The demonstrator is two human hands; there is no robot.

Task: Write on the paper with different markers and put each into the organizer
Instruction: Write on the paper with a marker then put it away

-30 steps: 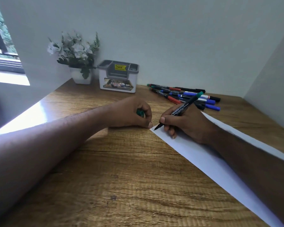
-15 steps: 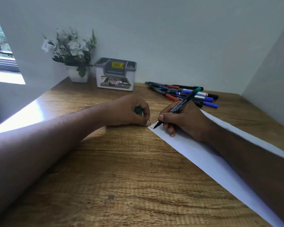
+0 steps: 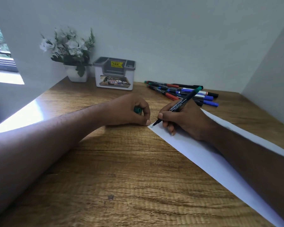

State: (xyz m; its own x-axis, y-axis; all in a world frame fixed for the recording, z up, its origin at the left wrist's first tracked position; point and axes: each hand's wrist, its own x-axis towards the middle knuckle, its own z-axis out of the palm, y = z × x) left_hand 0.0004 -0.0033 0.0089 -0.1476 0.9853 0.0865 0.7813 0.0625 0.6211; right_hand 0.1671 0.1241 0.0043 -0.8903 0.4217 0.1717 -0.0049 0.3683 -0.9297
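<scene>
My right hand (image 3: 184, 119) grips a green marker (image 3: 182, 102) with its tip touching the near-left corner of the white paper (image 3: 200, 154), where a small green mark shows. My left hand (image 3: 129, 110) rests on the desk just left of that corner, curled around the marker's green cap (image 3: 137, 110). A pile of several red, blue, black and green markers (image 3: 187, 93) lies behind my right hand. The grey-and-white organizer (image 3: 114, 73) stands at the back by the wall, with no markers visible in it.
A white pot of white flowers (image 3: 72, 54) stands left of the organizer. White walls close the wooden desk (image 3: 121, 177) at the back and right. A bright window (image 3: 0, 59) is at far left.
The marker tip has come down onto the paper corner and a small green mark has appeared. My left hand has kept hold of the cap in place.
</scene>
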